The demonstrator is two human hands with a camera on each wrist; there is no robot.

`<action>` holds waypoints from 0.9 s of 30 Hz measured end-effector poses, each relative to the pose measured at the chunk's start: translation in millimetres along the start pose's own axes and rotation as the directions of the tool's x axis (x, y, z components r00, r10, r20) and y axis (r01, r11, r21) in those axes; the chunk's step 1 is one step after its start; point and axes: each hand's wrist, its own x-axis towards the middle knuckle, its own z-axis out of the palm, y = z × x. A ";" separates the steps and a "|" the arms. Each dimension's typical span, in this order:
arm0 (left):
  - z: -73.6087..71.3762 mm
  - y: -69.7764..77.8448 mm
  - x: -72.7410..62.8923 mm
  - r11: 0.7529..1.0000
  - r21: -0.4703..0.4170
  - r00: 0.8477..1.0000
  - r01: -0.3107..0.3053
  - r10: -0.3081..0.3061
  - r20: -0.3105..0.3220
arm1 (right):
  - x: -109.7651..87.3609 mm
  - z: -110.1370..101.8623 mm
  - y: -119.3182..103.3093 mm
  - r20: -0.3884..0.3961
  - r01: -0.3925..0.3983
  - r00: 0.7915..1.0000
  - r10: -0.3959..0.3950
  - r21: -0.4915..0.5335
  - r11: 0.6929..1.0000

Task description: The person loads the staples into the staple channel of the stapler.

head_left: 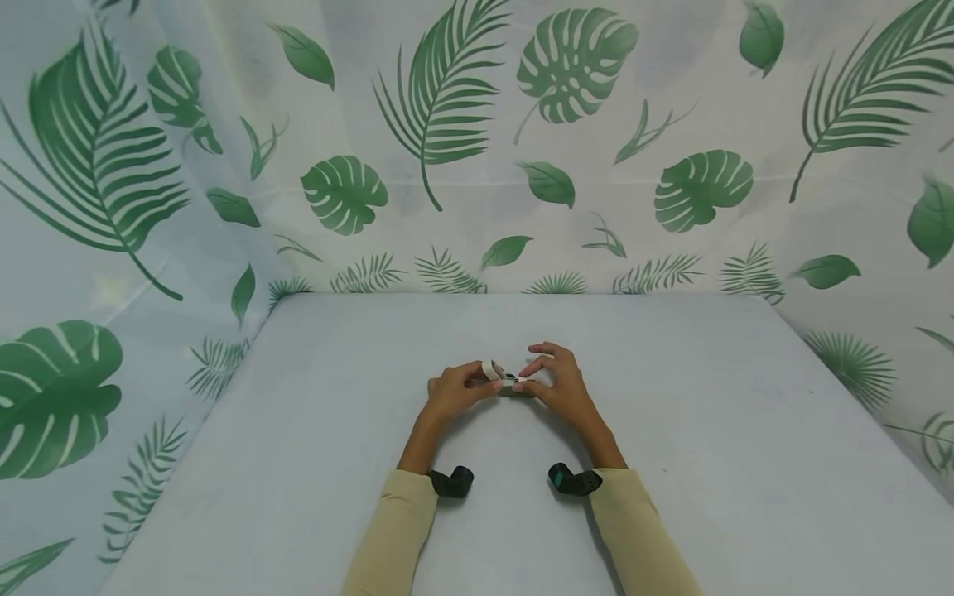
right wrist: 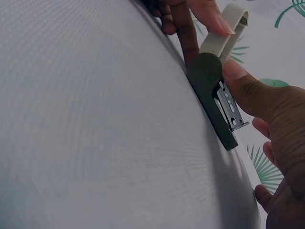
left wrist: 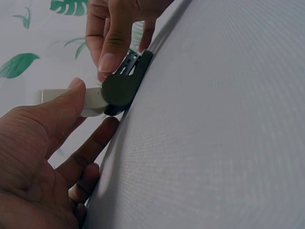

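A person's two hands are meeting over a small stapler [right wrist: 207, 71], which is sitting in the far half of the pale surface [head_left: 671, 455], roughly midway between its two sides. The left hand [head_left: 456, 389] is gripping the cream arm [left wrist: 93, 100] of the stapler, its thumb pressing on one face while a finger is backing the other; the remaining fingers are curving loosely beneath, close to the surface. The right hand [head_left: 562, 385] is pinching at the stapler beside its rounded joint with thumb and index finger, while its other fingers are standing away from it. The stapler is lying unfolded: the cream arm is swinging back from the joint toward the left hand, and the slotted metal strip [right wrist: 229, 107] is sticking up at an angle from the dark green base on the right hand's side. That base is lying along the surface, though whether its whole underside is touching, the views are not showing clearly. Both forearms are reaching in from the near edge in yellowish sleeves [head_left: 395, 530], with a black device [head_left: 453, 482] sitting at each wrist. Behind the surface, a white cloth [head_left: 619, 199] is hanging, printed with green leaves.
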 end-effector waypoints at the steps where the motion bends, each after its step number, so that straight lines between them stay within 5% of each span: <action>1: 0.0 0.7 0.0 1.000 0.000 1.000 -0.003 0.003 -0.001 | -0.1 0.1 0.0 -0.001 0.005 1.000 -0.005 -0.002 1.000; 27: -0.3 4.3 -1.5 1.000 0.017 1.000 0.018 -0.018 -0.020 | 1.8 -2.0 -3.0 0.077 -0.077 0.993 0.084 -0.092 0.993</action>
